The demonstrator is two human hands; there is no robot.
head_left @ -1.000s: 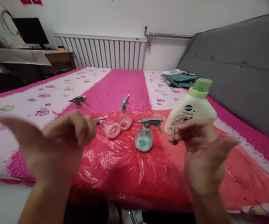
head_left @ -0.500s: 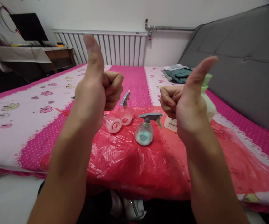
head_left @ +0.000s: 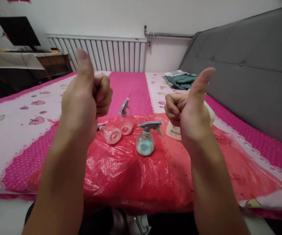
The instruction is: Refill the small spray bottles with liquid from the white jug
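Left hand (head_left: 82, 98) and right hand (head_left: 192, 109) raised above bed (head_left: 131, 88), fingers curled into fists, thumbs up, both holding nothing. Between them, on red plastic sheet (head_left: 131, 186): clear spray bottle (head_left: 145, 144) upright, sprayer fitted, blue-green contents; pinkish upright bottle (head_left: 125, 124); pinkish toppled bottle (head_left: 112, 134). Large pale bottle (head_left: 174, 131) partly hidden behind right hand. Handling seems finished or paused; what remains, unclear.

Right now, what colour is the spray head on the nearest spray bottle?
Head view: the spray head is mostly grey, with a pale green trigger.
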